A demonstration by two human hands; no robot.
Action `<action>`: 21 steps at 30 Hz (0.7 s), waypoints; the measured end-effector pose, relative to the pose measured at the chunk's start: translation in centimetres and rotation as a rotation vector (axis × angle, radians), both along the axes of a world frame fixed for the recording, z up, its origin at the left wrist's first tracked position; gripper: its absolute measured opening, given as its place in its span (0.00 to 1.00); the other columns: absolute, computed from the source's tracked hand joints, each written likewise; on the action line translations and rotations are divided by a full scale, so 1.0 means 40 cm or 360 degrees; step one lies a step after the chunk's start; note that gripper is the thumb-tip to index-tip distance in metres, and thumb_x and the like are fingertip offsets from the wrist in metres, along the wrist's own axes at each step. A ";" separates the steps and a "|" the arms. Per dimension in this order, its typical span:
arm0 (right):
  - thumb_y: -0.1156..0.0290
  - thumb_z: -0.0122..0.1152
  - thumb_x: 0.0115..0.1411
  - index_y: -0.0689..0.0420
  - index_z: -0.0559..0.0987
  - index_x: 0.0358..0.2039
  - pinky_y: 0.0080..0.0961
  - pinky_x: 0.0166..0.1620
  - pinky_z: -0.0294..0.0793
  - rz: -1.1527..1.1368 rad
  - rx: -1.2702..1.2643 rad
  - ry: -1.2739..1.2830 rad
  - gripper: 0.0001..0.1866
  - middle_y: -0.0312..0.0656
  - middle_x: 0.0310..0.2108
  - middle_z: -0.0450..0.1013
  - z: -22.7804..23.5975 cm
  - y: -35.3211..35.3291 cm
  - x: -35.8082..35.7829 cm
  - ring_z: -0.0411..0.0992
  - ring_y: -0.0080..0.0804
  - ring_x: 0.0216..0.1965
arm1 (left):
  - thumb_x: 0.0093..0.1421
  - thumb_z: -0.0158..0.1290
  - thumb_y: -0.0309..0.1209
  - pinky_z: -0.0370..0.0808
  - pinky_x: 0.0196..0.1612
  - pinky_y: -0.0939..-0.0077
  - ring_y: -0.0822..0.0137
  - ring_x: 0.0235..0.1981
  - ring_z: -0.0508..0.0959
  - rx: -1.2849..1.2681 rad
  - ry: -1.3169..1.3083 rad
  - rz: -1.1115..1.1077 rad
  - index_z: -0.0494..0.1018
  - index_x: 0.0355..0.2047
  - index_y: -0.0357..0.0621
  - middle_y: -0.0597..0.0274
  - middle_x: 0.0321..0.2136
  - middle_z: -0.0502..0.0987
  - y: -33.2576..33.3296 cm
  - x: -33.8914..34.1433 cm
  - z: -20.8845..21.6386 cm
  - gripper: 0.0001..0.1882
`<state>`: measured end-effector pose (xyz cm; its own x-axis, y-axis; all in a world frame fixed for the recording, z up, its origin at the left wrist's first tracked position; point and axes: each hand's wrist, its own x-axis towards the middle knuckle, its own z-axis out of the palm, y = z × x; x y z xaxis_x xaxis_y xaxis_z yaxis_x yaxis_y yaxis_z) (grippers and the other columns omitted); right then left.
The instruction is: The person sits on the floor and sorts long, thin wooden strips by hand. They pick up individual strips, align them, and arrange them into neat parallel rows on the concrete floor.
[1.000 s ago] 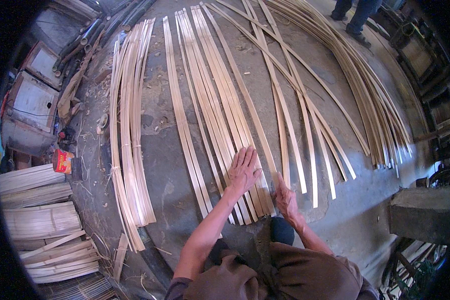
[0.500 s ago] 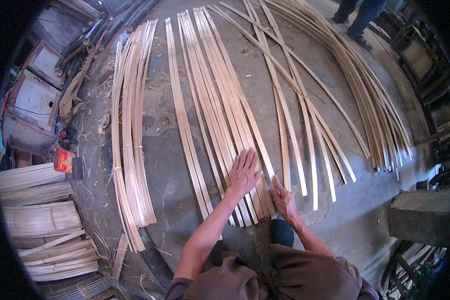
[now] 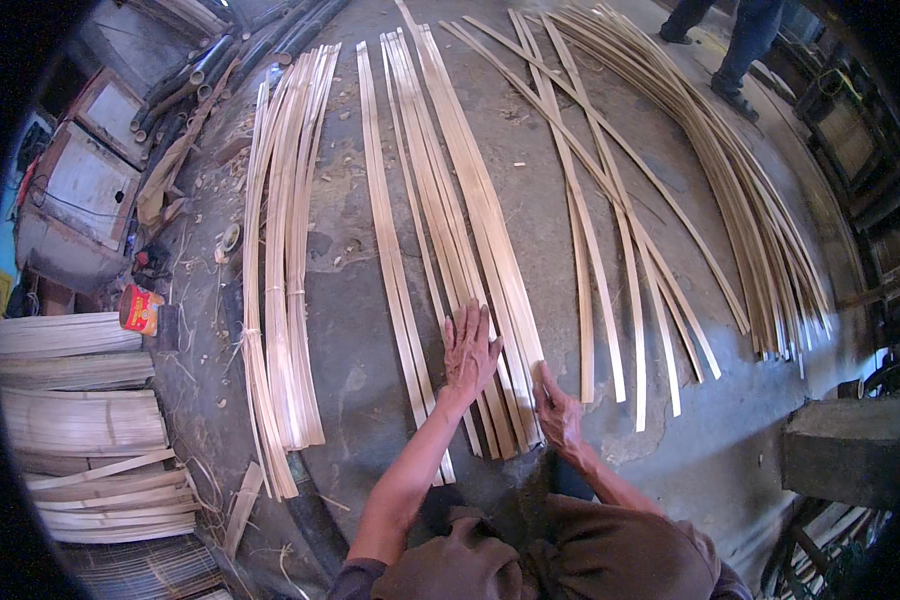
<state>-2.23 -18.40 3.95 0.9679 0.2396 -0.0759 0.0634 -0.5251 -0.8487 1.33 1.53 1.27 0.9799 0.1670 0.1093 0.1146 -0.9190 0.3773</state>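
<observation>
Long pale bamboo strips [image 3: 485,225] lie side by side on the floor in front of me, running away toward the far side. My left hand [image 3: 468,350] rests flat on the middle strips, palm down with fingers stretched. At the near right edge of the row, my right hand [image 3: 558,408] has its fingers bent against the outermost strip, close to its near end. The undersides of those fingers are hidden. Slightly left of the row, a narrow group of strips [image 3: 395,270] lies apart.
Tied strip bundles [image 3: 288,260] lie left. Loose strips [image 3: 610,185] cross on the right, beside a long curved pile [image 3: 730,190]. Stacked slats [image 3: 85,420] and a red tin [image 3: 140,310] are far left. Another person's legs [image 3: 740,50] stand far right; a concrete block [image 3: 840,450] is near right.
The outer right strip now lies against its neighbours, closing the gap. My left hand has shifted left across the strips. My right hand stays at the right edge. The whole view has shifted slightly.
</observation>
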 end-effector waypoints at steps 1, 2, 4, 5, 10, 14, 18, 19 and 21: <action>0.71 0.55 0.65 0.46 0.68 0.63 0.28 0.22 0.64 -0.0013 0.0014 0.0076 0.25 0.46 0.15 0.61 0.007 0.013 0.002 0.61 0.25 0.17 | 0.64 0.47 0.44 0.44 0.69 0.46 0.51 0.70 0.49 0.0020 0.0025 -0.0018 0.59 0.64 0.38 0.50 0.68 0.52 0.001 0.000 -0.002 0.33; 0.69 0.52 0.66 0.47 0.66 0.64 0.26 0.24 0.65 0.0060 0.0036 0.0096 0.25 0.46 0.16 0.62 -0.017 0.015 -0.005 0.62 0.24 0.20 | 0.64 0.47 0.44 0.44 0.69 0.46 0.52 0.70 0.49 0.0040 0.0049 -0.0037 0.59 0.64 0.38 0.50 0.68 0.53 0.003 -0.001 -0.005 0.33; 0.68 0.51 0.67 0.48 0.66 0.64 0.25 0.25 0.66 0.0072 0.0085 0.0106 0.24 0.46 0.18 0.63 -0.048 0.029 -0.012 0.63 0.23 0.22 | 0.64 0.47 0.45 0.42 0.69 0.44 0.54 0.70 0.48 0.0054 0.0083 -0.0057 0.57 0.65 0.39 0.51 0.68 0.53 0.006 -0.003 -0.014 0.34; 0.67 0.51 0.67 0.49 0.65 0.64 0.25 0.26 0.66 0.0080 0.0111 0.0113 0.24 0.46 0.18 0.63 -0.056 0.035 -0.016 0.63 0.23 0.22 | 0.64 0.47 0.45 0.41 0.69 0.44 0.54 0.70 0.48 0.0055 0.0078 -0.0059 0.57 0.65 0.39 0.52 0.68 0.53 0.008 -0.003 -0.020 0.34; 0.65 0.49 0.69 0.50 0.65 0.64 0.26 0.27 0.68 0.0106 0.0101 0.0202 0.23 0.47 0.20 0.62 -0.031 0.041 -0.034 0.64 0.24 0.23 | 0.65 0.46 0.45 0.39 0.70 0.46 0.56 0.71 0.48 0.0082 0.0142 -0.0083 0.54 0.67 0.41 0.53 0.68 0.52 0.019 -0.009 -0.021 0.35; 0.66 0.50 0.69 0.49 0.65 0.64 0.26 0.28 0.70 0.0154 0.0081 0.0084 0.24 0.50 0.20 0.63 -0.038 0.032 -0.052 0.64 0.26 0.22 | 0.65 0.46 0.45 0.39 0.70 0.46 0.56 0.71 0.47 0.0074 0.0163 -0.0076 0.54 0.67 0.41 0.55 0.69 0.51 0.018 -0.009 -0.010 0.35; 0.69 0.52 0.67 0.49 0.65 0.65 0.25 0.27 0.69 0.0100 0.0193 0.0108 0.25 0.47 0.19 0.64 -0.080 0.020 -0.062 0.64 0.24 0.21 | 0.65 0.45 0.45 0.40 0.70 0.44 0.54 0.70 0.49 0.0051 0.0122 -0.0088 0.54 0.67 0.41 0.53 0.68 0.53 0.014 -0.007 -0.007 0.35; 0.70 0.52 0.67 0.49 0.65 0.65 0.24 0.26 0.68 0.0100 0.0227 0.0089 0.25 0.46 0.18 0.64 -0.066 0.030 -0.062 0.63 0.24 0.21 | 0.65 0.45 0.45 0.41 0.69 0.44 0.53 0.70 0.49 0.0033 0.0120 -0.0072 0.54 0.67 0.40 0.53 0.68 0.53 0.019 -0.008 -0.006 0.34; 0.71 0.53 0.67 0.50 0.65 0.65 0.23 0.25 0.67 0.0115 0.0228 -0.0047 0.26 0.41 0.18 0.64 -0.033 0.036 -0.067 0.62 0.22 0.21 | 0.65 0.45 0.45 0.43 0.69 0.44 0.52 0.70 0.51 -0.0007 0.0105 -0.0054 0.55 0.66 0.40 0.51 0.68 0.54 0.030 -0.019 -0.005 0.34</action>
<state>-4.93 -16.96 2.63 0.9491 0.3148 -0.0075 0.1229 -0.3921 -0.9117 0.58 2.73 1.07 0.9900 0.1340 0.0435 0.1082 -0.9212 0.3737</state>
